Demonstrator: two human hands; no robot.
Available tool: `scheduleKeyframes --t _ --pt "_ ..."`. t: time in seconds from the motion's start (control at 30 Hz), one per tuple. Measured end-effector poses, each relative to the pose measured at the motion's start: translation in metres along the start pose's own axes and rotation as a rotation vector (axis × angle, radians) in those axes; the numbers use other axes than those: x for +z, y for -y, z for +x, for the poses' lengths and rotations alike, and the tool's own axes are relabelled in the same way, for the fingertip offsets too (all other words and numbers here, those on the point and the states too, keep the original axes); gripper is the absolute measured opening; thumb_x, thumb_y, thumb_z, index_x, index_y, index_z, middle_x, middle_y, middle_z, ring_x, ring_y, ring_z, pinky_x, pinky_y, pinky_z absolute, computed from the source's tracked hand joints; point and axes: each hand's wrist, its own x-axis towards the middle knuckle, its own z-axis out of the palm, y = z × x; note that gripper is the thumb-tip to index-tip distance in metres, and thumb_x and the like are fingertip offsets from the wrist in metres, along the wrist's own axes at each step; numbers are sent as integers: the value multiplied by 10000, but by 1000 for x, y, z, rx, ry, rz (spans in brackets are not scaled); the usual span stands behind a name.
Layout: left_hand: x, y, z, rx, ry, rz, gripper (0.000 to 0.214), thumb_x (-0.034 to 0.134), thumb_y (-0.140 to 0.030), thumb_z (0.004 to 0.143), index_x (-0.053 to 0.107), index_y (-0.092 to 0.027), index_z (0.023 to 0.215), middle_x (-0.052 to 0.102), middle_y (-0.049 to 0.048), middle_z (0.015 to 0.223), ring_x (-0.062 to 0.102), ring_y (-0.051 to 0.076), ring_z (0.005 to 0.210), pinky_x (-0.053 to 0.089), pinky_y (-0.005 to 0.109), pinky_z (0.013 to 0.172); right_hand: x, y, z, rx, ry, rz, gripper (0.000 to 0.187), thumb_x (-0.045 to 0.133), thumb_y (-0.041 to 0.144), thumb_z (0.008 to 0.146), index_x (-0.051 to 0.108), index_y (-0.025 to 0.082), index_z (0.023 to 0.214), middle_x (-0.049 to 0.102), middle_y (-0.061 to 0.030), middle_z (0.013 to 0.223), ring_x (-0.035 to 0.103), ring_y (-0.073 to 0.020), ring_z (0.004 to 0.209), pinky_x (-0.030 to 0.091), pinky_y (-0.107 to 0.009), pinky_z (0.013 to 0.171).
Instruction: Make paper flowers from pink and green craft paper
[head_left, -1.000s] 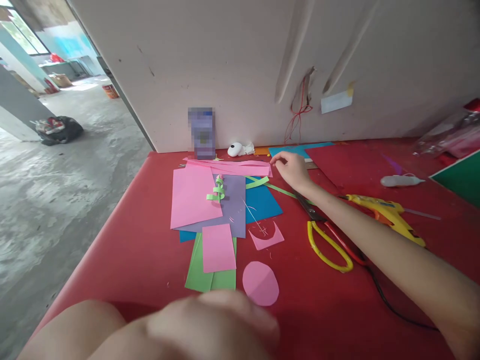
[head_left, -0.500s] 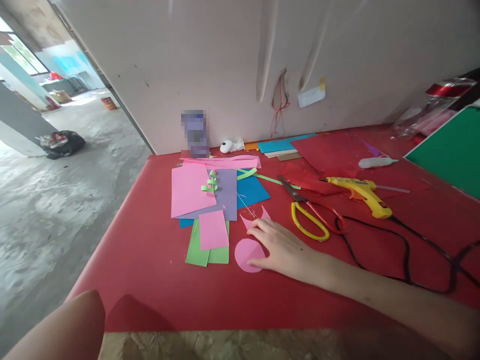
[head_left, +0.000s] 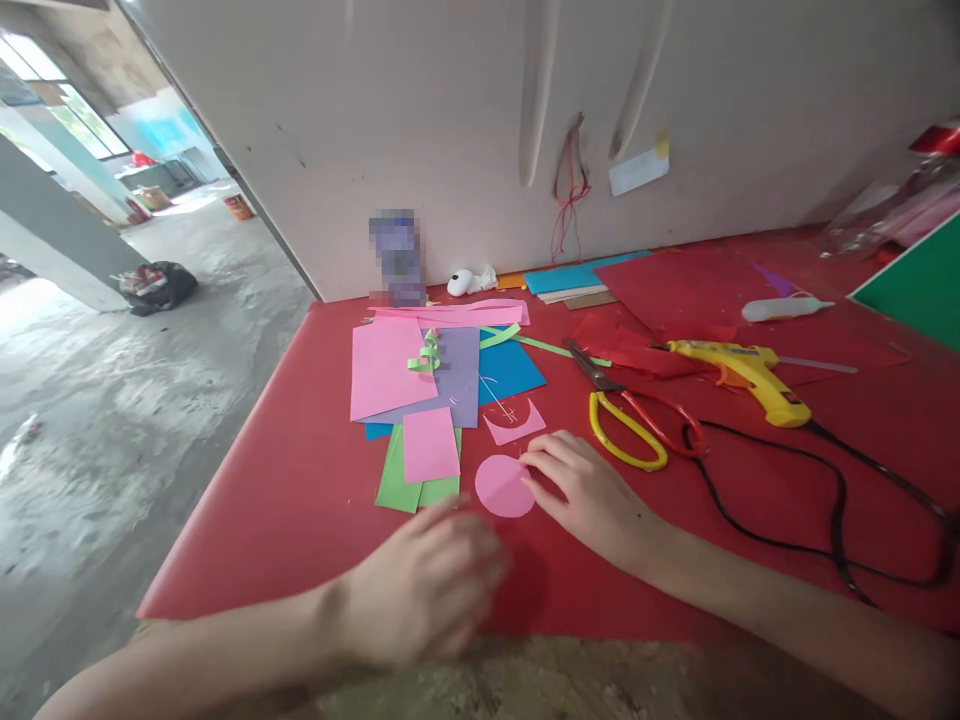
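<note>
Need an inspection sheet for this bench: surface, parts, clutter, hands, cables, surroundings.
Surface: red table, no damage seen.
Parts: pink circle lying flat; curved pink offcut just beyond it.
Clutter: overlapping paper sheets, scissors, glue gun.
Hands: right hand has fingertips at the circle's right edge, grip unclear; left hand blurred, contents unclear.
Cables: black cord loops between glue gun and scissors' red handle.
Surroundings: pale wall behind; concrete floor to the left, black bag on it.
</note>
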Motion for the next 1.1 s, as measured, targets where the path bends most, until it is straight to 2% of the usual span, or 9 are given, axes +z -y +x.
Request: scheduleKeyframes --t 0.07,0.17,0.37,0.5,0.63,0.83,1.0,1.1 --pt "10 8 2 -41 -36 26 311 383 -204 940 551 -81 1171 645 115 1092 589 218 1043 512 448 971 1 -4 -1 38 -2 -7 122 492 181 914 596 117 910 577 -37 956 534 -114 925 488 -312 847" --pt "22 17 5 -94 -25 45 315 383 -195 929 560 -65 1156 650 129 1097 599 235 1035 519 481 974 2 -8 1 103 23 -13 136 524 230 910 595 114 914 580 -32 929 542 -104 890 491 -298 830" --pt "23 18 5 -89 30 9 320 412 -233 926 575 -66 1144 638 133 1092 603 238 1041 441 548 1067 2 -8 9 201 85 43 212 545 305 909 588 105 852 577 -15 827 546 -83 797 497 -271 777" --pt "23 19 6 -82 33 4 330 422 -240 924 573 -57 1154 636 137 1094 598 251 1063 426 566 1075 0 -4 12 199 66 120 162 531 254 902 607 111 910 595 -37 884 554 -90 815 497 -255 752" --pt "25 20 6 -83 21 13 326 421 -241 926 570 -60 1151 639 136 1098 590 268 1087 454 575 1042 0 0 10 194 7 101 228 491 242 891 655 152 1021 608 -90 958 534 -175 887 475 -367 818" --pt "25 21 7 -49 3 13 334 419 -263 935 581 -44 1129 651 119 1055 587 257 1088 435 557 1077 0 4 6 146 34 141 237 476 253 897 676 182 1003 616 -68 972 559 -156 895 497 -308 793" --pt "27 22 6 -57 -19 7 329 414 -255 938 579 -46 1131 639 134 1067 582 274 1071 469 603 1013 3 3 3 177 9 94 293 507 278 869 662 170 1093 600 -97 1029 553 -209 939 488 -384 828" --pt "27 23 5 -64 -31 -3 312 413 -239 935 588 -58 1118 636 124 1013 596 258 995 498 592 979 3 4 0 158 12 98 296 526 267 850 661 198 1105 604 -84 1029 560 -204 938 497 -368 815"
